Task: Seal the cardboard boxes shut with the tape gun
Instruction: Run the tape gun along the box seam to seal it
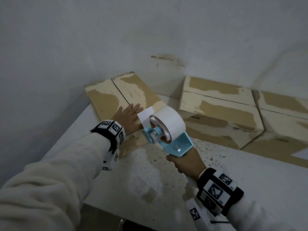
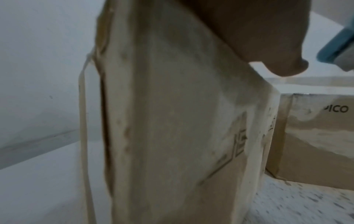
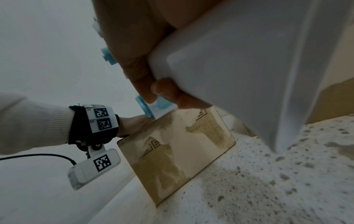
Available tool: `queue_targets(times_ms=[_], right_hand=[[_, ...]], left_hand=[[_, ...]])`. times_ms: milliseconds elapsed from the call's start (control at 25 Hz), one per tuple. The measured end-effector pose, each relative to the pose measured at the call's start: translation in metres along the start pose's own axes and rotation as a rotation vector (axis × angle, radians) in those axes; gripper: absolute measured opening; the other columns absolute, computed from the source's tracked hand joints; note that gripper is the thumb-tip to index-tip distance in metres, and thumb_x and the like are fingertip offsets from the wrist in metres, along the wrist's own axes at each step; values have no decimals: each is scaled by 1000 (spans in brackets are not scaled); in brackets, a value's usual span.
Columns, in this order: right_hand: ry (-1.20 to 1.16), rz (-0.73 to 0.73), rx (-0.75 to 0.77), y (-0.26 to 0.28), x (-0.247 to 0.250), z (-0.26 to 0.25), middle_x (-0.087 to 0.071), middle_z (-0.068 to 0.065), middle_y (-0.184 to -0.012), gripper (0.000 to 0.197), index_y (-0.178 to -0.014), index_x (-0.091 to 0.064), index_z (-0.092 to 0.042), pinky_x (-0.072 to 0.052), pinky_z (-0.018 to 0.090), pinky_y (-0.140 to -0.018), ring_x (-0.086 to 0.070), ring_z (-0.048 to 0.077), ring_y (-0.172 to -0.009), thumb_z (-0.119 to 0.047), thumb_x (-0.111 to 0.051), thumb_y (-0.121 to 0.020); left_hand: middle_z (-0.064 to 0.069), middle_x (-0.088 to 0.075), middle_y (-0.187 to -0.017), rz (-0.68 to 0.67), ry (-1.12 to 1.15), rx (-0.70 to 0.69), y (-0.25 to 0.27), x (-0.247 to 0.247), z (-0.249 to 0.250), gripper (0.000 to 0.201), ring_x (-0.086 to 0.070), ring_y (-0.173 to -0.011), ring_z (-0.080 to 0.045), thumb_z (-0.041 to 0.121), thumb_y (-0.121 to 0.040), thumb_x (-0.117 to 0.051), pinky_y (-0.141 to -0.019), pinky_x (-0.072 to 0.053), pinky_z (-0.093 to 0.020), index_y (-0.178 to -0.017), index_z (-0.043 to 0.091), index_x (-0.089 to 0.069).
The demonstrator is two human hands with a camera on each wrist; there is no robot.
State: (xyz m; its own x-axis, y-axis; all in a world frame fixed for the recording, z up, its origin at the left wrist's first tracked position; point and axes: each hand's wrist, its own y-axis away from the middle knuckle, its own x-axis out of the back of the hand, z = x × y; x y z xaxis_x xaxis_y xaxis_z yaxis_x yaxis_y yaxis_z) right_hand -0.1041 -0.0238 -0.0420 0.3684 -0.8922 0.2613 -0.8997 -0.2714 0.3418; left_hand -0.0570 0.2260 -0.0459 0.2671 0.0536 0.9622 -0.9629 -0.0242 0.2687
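My left hand (image 1: 129, 117) lies flat, fingers straight, on the left cardboard box (image 1: 106, 99) on the surface (image 1: 150, 180); my right hand (image 1: 186, 162) grips the tape gun (image 1: 166, 130) at that box's near right edge.

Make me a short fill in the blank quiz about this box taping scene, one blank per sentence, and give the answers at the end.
1. The tape gun is gripped by the person's ____ hand.
2. The left hand lies flat on top of the ____ of the three cardboard boxes.
3. The frame of the tape gun is coloured ____.
4. The roll of tape on the gun is coloured ____.

Missing words: right; leftmost; blue; white
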Motion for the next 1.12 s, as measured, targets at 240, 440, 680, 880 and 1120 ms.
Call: queue_targets(times_ms=[240, 440, 680, 880, 1120], right_hand=[[32, -51, -103, -10, -3, -4, -47, 6, -53, 10, -77, -58, -9, -34, 25, -43, -37, 15, -38, -2, -65, -74], [72, -104, -103, -22, -2, 0, -45, 0, -37, 12, -70, -55, -9, -37, 30, -48, -37, 15, -32, -1, -64, -75], [-12, -97, -95, -18, 2, 5, -45, 7, -48, 15, -73, -53, -8, -34, 31, -48, -36, 17, -38, 4, -62, -73], [-25, -79, -94, -12, -1, 10, -45, 2, -45, 15, -70, -52, -9, -33, 35, -51, -34, 18, -40, 4, -60, -71], [141, -134, -80, -36, -2, 8, -44, 0, -37, 11, -70, -54, -9, -37, 28, -45, -37, 17, -32, -1, -61, -74]], left_hand=[[6, 11, -159, 8, 8, 131, -3, -5, 19, 74, 9, -148, -25, 57, -92, -27, -119, -1, -51, -151, 25, 4], [3, 11, -160, -12, 23, 111, -1, -1, 19, 67, 9, -148, -26, 47, -96, -26, -119, -1, -51, -151, 21, 4], [4, 13, -159, -42, 25, 103, 1, 0, 19, 69, 11, -147, -25, 50, -95, -23, -119, 1, -51, -151, 21, 6], [5, 13, -159, -28, 20, 102, 0, -3, 18, 74, 11, -147, -24, 57, -93, -24, -119, 0, -51, -151, 22, 6], [5, 11, -160, 5, 45, 114, -2, -6, 17, 67, 11, -148, -23, 52, -96, -22, -119, 2, -50, -151, 24, 4]])
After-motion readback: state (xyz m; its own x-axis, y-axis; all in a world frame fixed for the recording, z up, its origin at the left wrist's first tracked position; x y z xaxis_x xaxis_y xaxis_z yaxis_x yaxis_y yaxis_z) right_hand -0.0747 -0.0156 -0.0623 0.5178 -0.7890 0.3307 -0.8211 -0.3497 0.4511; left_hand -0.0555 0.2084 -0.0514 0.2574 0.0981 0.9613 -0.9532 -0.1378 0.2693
